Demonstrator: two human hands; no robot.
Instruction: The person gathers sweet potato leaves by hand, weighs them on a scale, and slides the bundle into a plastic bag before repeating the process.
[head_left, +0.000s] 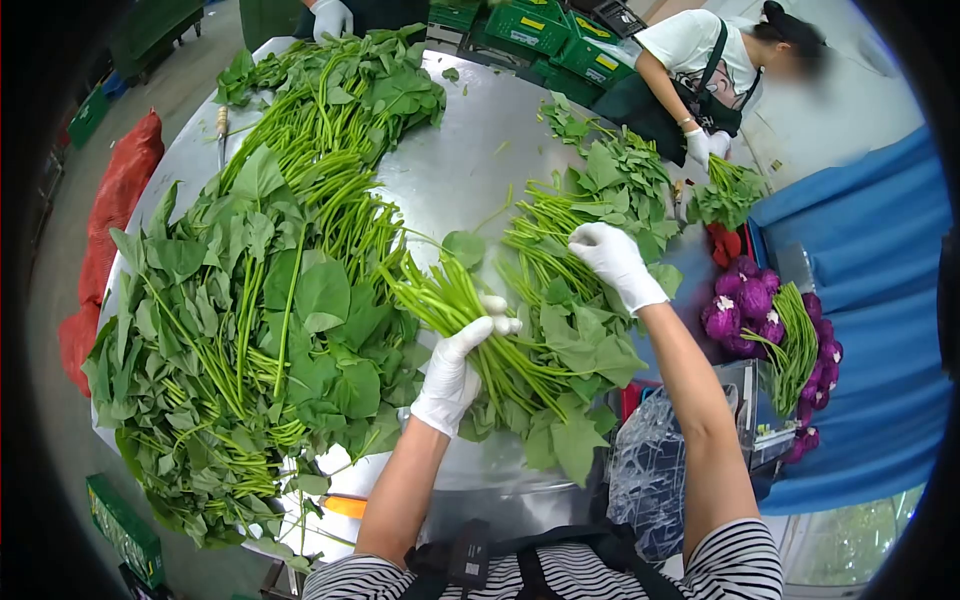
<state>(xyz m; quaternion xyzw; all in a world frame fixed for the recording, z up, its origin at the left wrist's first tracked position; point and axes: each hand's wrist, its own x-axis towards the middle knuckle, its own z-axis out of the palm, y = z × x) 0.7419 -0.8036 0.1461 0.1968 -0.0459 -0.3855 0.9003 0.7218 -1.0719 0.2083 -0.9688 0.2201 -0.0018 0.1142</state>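
Observation:
My left hand (pixel 447 382), in a white glove, is closed around a bunch of long-stemmed leafy greens (pixel 520 362). The cut stem ends point up and left, and the broad leaves hang toward lower right. My right hand (pixel 612 262), also gloved, is raised with its fingers curled together; whatever it may pinch is too small to make out. Behind and below it lies a smaller pile of the same greens (pixel 612 190). Left of my hands, a large heap of greens (pixel 335 215) spreads along the metal table (pixel 470 120).
Across the table a co-worker (pixel 700 70) in white gloves holds a bunch of greens (pixel 728 195). Another gloved hand (pixel 330 18) is at the far edge. A knife (pixel 222 130) and an orange handle (pixel 345 506) lie left. Purple-wrapped bundles (pixel 742 305), green crates (pixel 530 28) and red sacks (pixel 125 180) surround the table.

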